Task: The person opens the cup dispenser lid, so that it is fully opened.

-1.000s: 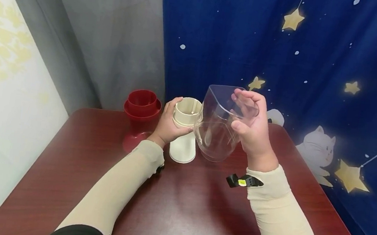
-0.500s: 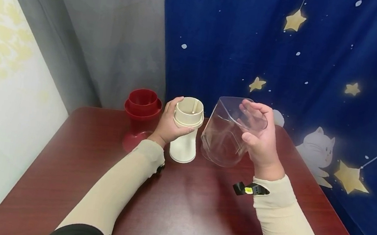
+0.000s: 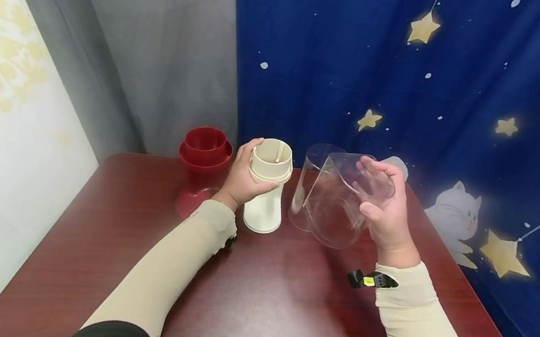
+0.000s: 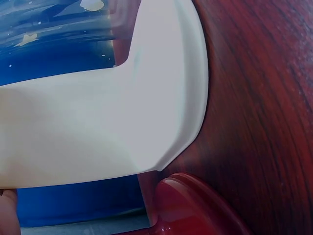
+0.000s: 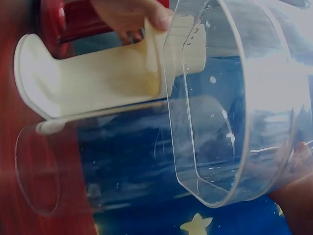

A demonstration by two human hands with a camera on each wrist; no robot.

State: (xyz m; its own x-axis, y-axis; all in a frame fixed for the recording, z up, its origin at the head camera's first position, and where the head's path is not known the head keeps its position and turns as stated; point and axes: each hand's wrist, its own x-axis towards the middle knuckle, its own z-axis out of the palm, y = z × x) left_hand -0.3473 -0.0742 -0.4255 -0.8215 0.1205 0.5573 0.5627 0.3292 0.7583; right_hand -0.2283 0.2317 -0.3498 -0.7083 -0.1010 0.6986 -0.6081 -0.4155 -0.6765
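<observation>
My left hand [image 3: 242,181] grips the upper part of a cream plastic cylinder [image 3: 266,202] that stands upright on the dark red table [image 3: 258,302]. The left wrist view shows the cylinder's flared base [image 4: 107,122] close up. My right hand [image 3: 380,206] holds a clear plastic container [image 3: 338,210], tilted, by its rim, to the right of the cream piece and apart from it. In the right wrist view the container [image 5: 230,112] fills the frame. A clear tube [image 3: 307,181] shows just behind the container; I cannot tell whether they are joined.
A red plastic piece [image 3: 202,166] with a wide base stands left of the cream cylinder, near the table's back edge. A blue star-patterned curtain [image 3: 414,68] hangs behind and to the right, a grey one [image 3: 162,54] to the left.
My right hand has carried the clear container right and down, away from the cream cylinder. The clear tube has come into view. The left hand has kept its grip.
</observation>
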